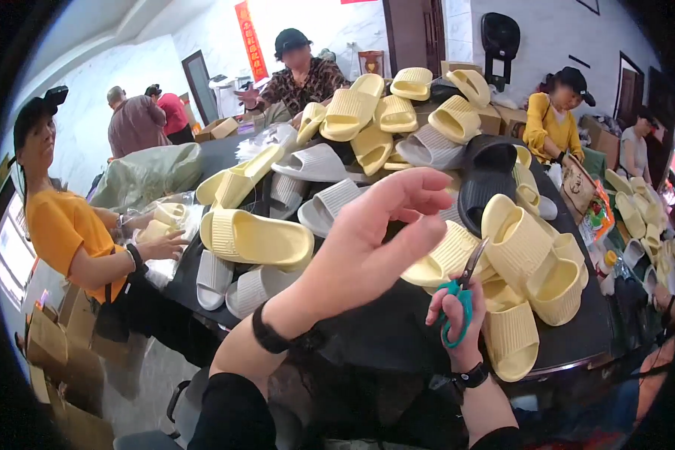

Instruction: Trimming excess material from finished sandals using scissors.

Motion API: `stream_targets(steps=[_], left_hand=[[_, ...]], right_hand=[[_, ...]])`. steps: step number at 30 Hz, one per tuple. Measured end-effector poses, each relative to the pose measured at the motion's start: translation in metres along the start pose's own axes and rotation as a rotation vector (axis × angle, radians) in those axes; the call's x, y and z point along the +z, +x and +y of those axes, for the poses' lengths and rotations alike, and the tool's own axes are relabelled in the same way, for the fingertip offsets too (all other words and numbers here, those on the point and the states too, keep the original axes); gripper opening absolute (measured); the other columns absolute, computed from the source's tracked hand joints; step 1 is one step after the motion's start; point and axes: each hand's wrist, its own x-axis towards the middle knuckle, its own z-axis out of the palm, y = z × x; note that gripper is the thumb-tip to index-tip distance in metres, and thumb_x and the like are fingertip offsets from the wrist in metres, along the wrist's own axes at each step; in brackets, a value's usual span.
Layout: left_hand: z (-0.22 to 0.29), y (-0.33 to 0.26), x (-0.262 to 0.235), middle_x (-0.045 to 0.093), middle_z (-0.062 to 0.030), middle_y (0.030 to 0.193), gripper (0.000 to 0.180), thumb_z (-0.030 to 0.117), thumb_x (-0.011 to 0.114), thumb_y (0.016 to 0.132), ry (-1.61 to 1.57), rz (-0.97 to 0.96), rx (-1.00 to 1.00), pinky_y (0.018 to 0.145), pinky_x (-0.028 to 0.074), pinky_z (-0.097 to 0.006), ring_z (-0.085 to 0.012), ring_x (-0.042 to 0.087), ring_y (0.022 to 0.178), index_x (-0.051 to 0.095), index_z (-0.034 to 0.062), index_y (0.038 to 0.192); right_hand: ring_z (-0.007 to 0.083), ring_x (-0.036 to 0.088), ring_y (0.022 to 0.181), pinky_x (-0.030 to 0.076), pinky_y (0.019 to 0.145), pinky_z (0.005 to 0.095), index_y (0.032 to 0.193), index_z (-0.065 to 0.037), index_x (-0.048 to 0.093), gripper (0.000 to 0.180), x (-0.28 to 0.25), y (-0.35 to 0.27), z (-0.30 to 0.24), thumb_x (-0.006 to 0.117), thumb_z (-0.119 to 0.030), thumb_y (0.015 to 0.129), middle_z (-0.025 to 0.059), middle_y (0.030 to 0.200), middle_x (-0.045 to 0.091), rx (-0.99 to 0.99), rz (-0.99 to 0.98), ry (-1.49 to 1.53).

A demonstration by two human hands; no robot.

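Observation:
My left hand (375,244) is raised over the near side of the slipper pile, its thumb apart from loosely bent fingers and nothing in its grasp. Lower and to the right, my right hand (463,330) grips teal-handled scissors (466,300), their dark blades pointing up. Ribbed pale yellow slippers (517,238) lie just right of the blades. A single yellow slipper (259,238) and a light grey slipper (259,291) are left of my left hand. Behind the scissors lies a black slipper (487,176), partly covered by yellow ones.
The pile covers much of a dark table (570,349). At left, a person in an orange shirt (71,232) handles slippers near clear plastic bags. Other people work at the far side. A bottle with a yellow cap (611,259) stands at right; cardboard boxes (49,337) are at lower left.

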Motion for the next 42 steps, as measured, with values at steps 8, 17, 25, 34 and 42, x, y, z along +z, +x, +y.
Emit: stream_targets(steps=[8, 17, 25, 34, 42], left_hand=[[0.04, -0.015, 0.013, 0.055, -0.0216, 0.117, 0.082, 0.029, 0.075, 0.076, -0.115, -0.196, 0.204, 0.098, 0.039, -0.038, -0.0263, 0.053, 0.112, 0.031, -0.0083, 0.134], [0.039, -0.017, 0.005, 0.051, -0.0212, 0.124, 0.086, 0.03, 0.078, 0.073, -0.07, -0.227, 0.267, 0.097, 0.04, -0.04, -0.0283, 0.055, 0.111, 0.031, -0.0095, 0.133], [0.048, -0.027, -0.012, 0.053, -0.0239, 0.119, 0.089, 0.032, 0.079, 0.07, 0.003, -0.252, 0.299, 0.095, 0.042, -0.04, -0.0316, 0.057, 0.108, 0.032, -0.0133, 0.131], [0.053, -0.048, -0.037, 0.054, -0.0214, 0.117, 0.091, 0.035, 0.08, 0.068, -0.017, -0.205, 0.292, 0.093, 0.042, -0.041, -0.0326, 0.057, 0.107, 0.034, -0.0132, 0.13], [0.056, -0.064, -0.073, 0.053, -0.0255, 0.116, 0.093, 0.036, 0.08, 0.069, 0.039, -0.189, 0.394, 0.092, 0.043, -0.042, -0.0335, 0.057, 0.106, 0.03, -0.0098, 0.133]], right_hand=[[0.0142, 0.055, 0.053, 0.046, 0.048, 0.0252, 0.112, -0.004, 0.044, 0.028, 0.003, 0.0, 0.005, 0.057, -0.007, 0.087, 0.0091, 0.069, 0.057, 0.04, 0.031, -0.012], [0.0136, 0.056, 0.053, 0.046, 0.048, 0.0247, 0.113, -0.005, 0.044, 0.032, 0.009, 0.001, 0.003, 0.059, -0.008, 0.085, 0.0081, 0.069, 0.057, 0.093, 0.047, -0.071], [0.0151, 0.054, 0.051, 0.045, 0.046, 0.0257, 0.11, -0.003, 0.043, 0.028, 0.015, 0.004, -0.01, 0.056, -0.009, 0.087, 0.0094, 0.067, 0.056, 0.132, 0.077, -0.052], [0.017, 0.047, 0.043, 0.041, 0.038, 0.0273, 0.115, -0.003, 0.039, 0.044, 0.029, -0.007, -0.079, 0.058, -0.031, 0.086, 0.009, 0.062, 0.051, 0.072, 0.012, 0.039], [0.0281, 0.056, 0.045, 0.048, 0.039, 0.0389, 0.125, -0.007, 0.022, 0.055, 0.059, -0.036, -0.167, 0.053, -0.037, 0.091, 0.015, 0.066, 0.055, -0.013, -0.25, 0.365]])
